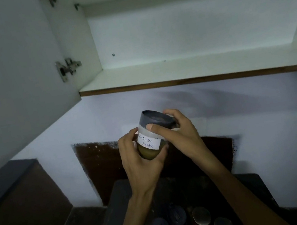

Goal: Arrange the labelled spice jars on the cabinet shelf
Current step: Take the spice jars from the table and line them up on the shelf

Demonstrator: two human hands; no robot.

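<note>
Clear-walled and capped with a dark grey lid (155,120), the spice jar (152,139) carries a white paper label (148,142) handwritten "Coriander Powder", with yellowish-brown powder filling its lower part. It is held in the air in front of the pale wall (263,133), below the cabinet shelf (185,67) and above the group of jars (188,224) standing on the dark surface at the near edge.

Left hand (142,164) wraps the jar's lower body, fingers curled round behind it and thumb on the front beside the label. Right hand (178,133) grips the upper part, its thumb pressed on the clear band just under the lid and its fingers curled over the lid's far right rim.

White shelf board with a brown front edge runs from the open cabinet door (10,66) on the left, hung on a metal hinge (67,68), out past the right border; its floor shows bare from front edge to back panel.

Long axis of the jar leans, lid tipped up and to the far left, base toward the near right; the label faces the camera.
</note>
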